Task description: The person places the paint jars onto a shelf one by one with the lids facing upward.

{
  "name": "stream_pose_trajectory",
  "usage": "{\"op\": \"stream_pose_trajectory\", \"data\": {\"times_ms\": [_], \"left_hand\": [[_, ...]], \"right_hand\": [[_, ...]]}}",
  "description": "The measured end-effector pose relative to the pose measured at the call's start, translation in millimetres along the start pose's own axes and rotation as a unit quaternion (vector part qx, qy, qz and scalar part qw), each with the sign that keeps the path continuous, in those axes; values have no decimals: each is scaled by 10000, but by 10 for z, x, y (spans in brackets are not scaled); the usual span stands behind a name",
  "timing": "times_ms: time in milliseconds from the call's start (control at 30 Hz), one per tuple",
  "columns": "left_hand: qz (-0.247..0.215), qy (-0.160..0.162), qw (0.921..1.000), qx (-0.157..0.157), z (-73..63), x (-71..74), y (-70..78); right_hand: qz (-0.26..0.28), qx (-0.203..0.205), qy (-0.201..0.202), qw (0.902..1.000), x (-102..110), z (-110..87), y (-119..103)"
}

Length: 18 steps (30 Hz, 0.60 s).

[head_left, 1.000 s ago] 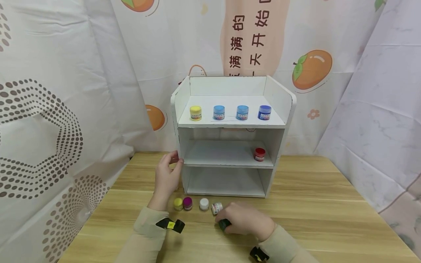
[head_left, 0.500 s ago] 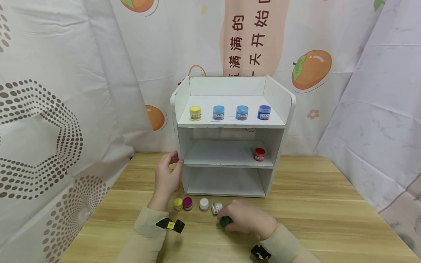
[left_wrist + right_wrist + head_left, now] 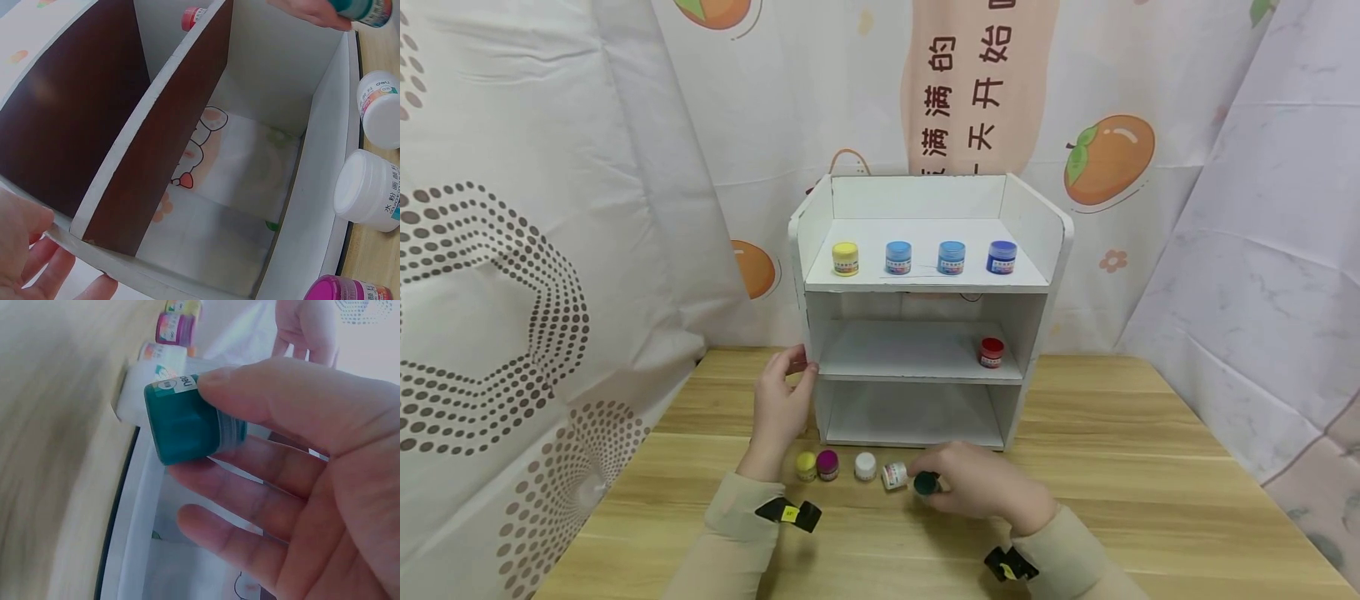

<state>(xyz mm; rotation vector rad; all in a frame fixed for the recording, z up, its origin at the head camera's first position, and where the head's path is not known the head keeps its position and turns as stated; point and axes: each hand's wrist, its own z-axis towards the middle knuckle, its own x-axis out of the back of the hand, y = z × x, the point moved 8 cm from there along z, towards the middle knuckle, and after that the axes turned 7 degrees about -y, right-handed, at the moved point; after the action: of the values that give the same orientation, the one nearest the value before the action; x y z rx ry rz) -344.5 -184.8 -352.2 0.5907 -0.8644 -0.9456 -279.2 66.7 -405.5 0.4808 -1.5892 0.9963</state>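
Observation:
My right hand [image 3: 981, 485] pinches a dark green paint jar [image 3: 184, 428] between thumb and fingers, just over the table in front of the shelf. Its clear lid points toward the palm in the right wrist view. At the left side of the white shelf unit [image 3: 921, 381], my left hand [image 3: 781, 404] rests its thumb and fingertips against the side panel, fingers loosely bent. Beside the green jar, a white-lidded paint jar [image 3: 894, 476] lies tipped on the table. Left of it stand a white jar [image 3: 865, 467], a purple jar [image 3: 827, 465] and a yellow jar [image 3: 806, 466].
On the unit's top stand a yellow jar [image 3: 846, 259], two light blue jars [image 3: 898, 257] and a dark blue jar [image 3: 1002, 257]. A red jar [image 3: 991, 352] sits at the right of the middle shelf. The wooden table [image 3: 1112, 467] extends to both sides; patterned cloth hangs behind.
My right hand has lifted the green jar and moved it forward and slightly right, toward the shelf. The left hand and the other jars have stayed put.

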Motion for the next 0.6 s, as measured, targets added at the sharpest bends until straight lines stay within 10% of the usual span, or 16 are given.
{"op": "stream_pose_trajectory", "data": {"times_ms": [600], "left_hand": [[-9, 11, 10000, -20, -1, 2, -12]], "right_hand": [[-123, -255, 50, 9996, -12, -21, 238]]}}
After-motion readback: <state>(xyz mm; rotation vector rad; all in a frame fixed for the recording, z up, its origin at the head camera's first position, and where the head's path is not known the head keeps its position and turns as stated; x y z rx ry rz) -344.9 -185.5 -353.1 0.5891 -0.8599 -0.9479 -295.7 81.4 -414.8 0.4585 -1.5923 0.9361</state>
